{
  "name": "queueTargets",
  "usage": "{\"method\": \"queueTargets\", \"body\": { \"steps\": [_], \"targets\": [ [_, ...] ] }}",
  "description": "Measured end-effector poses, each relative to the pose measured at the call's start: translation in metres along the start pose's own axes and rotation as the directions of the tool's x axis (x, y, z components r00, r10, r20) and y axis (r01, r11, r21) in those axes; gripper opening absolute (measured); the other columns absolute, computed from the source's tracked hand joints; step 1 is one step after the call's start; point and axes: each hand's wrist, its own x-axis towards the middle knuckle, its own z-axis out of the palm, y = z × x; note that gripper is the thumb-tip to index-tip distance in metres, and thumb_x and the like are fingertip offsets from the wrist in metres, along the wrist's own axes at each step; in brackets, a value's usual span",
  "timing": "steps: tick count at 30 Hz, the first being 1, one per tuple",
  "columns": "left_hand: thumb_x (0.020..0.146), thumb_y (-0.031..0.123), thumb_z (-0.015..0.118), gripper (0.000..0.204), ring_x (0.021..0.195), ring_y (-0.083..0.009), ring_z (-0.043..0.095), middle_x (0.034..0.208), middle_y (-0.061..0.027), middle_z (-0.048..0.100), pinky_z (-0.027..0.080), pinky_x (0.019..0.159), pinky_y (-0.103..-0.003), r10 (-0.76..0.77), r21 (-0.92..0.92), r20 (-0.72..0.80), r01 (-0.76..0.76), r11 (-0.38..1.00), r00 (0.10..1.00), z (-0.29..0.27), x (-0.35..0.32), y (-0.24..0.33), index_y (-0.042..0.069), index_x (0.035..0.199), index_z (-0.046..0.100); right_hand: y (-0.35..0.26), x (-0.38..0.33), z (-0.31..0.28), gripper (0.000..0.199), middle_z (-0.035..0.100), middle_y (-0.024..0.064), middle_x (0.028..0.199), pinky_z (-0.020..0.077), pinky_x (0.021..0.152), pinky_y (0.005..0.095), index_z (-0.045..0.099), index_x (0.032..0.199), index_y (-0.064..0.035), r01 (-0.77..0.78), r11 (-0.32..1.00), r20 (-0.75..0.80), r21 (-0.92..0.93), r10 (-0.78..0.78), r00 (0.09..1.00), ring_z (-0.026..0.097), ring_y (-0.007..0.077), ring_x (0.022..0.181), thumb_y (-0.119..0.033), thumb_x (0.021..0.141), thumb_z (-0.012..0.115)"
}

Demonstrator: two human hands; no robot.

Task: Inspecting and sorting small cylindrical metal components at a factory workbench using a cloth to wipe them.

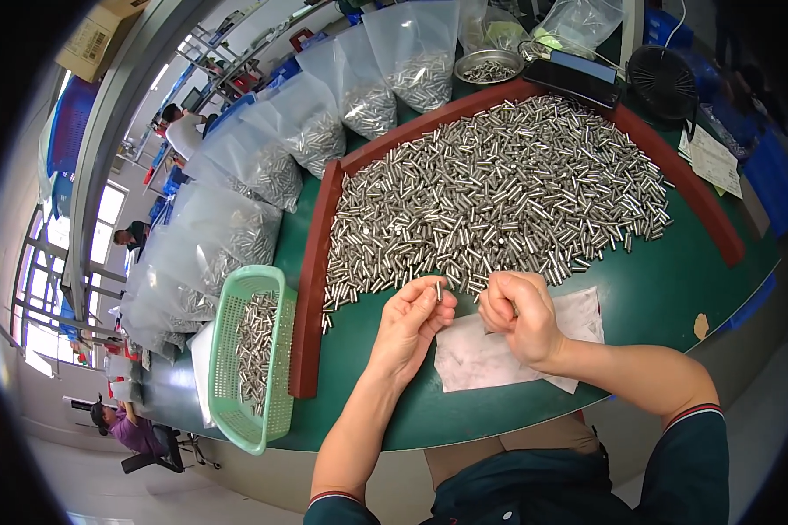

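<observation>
My left hand [416, 317] pinches a small metal pin [439, 291] upright between thumb and fingers, over the near edge of a large pile of metal pins [499, 192]. Just to its right, my right hand [521, 313] is curled into a fist with the fingers folded in; what it holds, if anything, is hidden. A white, grey-smudged cloth [473, 363] lies flat on the green table [648, 302] beneath both hands.
Dark red wooden strips [315, 289] border the pile. At the left stands a green plastic basket [277, 411] with pins inside. Clear plastic bags [328, 70] of pins line the table's far left. A metal bowl [489, 66], a phone [573, 80] and a black fan [663, 80] sit at the back.
</observation>
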Motion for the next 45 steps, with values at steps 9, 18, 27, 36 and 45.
{"method": "queueTargets", "body": {
  "steps": [9,18,27,36,45],
  "targets": [
    [0.089,0.017,0.045,0.029,0.077,-0.0146,0.059,0.095,-0.0142,0.06,0.049,0.074,-0.025,-0.12,-0.099,-0.021,0.117,0.988,0.993,-0.003,0.0,0.004,-0.004,0.109,0.047,-0.004,0.0,0.003,0.03,0.026,-0.0003,0.043,0.0156,0.04,0.0246,0.029,0.052,-0.008,0.001,1.0,-0.005,0.007,-0.001,1.0,0.018,0.0077,0.039,-0.015,0.081,0.034],
    [0.089,0.017,0.044,0.03,0.078,-0.0161,0.059,0.097,-0.0157,0.059,0.049,0.074,-0.026,-0.142,-0.127,-0.008,0.14,0.982,0.99,-0.001,0.0,0.004,-0.005,0.109,0.046,-0.005,0.001,0.002,0.031,0.026,-0.0001,0.042,0.0154,0.04,0.0246,0.029,0.051,-0.0083,0.008,1.0,-0.017,0.006,-0.008,1.0,0.018,0.0077,0.038,-0.015,0.081,0.033],
    [0.09,0.028,0.043,0.029,0.05,-0.0079,0.03,0.06,0.001,0.037,0.027,0.046,-0.022,0.018,-0.129,-0.16,-0.039,0.991,0.987,-0.02,0.001,0.022,0.008,0.069,0.044,-0.002,0.0,0.0,0.033,0.026,-0.0002,0.042,0.0154,0.04,0.0245,0.029,0.051,-0.0083,0.003,1.0,0.006,0.003,-0.003,1.0,0.018,0.0079,0.038,-0.017,0.082,0.033],
    [0.07,0.007,0.064,0.008,0.038,-0.0081,0.028,0.042,-0.0014,0.029,0.026,0.038,-0.026,0.573,0.973,0.016,-0.144,0.179,0.819,-0.008,0.006,0.012,0.001,0.072,0.06,0.0,0.001,0.0,0.034,0.026,-0.0002,0.042,0.0158,0.04,0.0245,0.029,0.051,-0.0083,-0.004,1.0,0.007,0.0,0.004,1.0,0.018,0.008,0.039,-0.018,0.083,0.033],
    [0.068,0.014,0.066,0.012,0.037,-0.0216,0.045,0.042,-0.0061,0.043,0.035,0.04,-0.035,0.532,0.996,0.088,-0.088,-0.026,0.842,-0.004,0.017,-0.002,0.004,0.072,0.062,-0.001,0.0,-0.001,0.031,0.029,-0.0011,0.047,0.019,0.041,0.0226,0.028,0.051,-0.0073,-0.008,1.0,0.013,0.005,0.008,1.0,0.024,0.006,0.043,-0.013,0.081,0.034]
  ]
}}
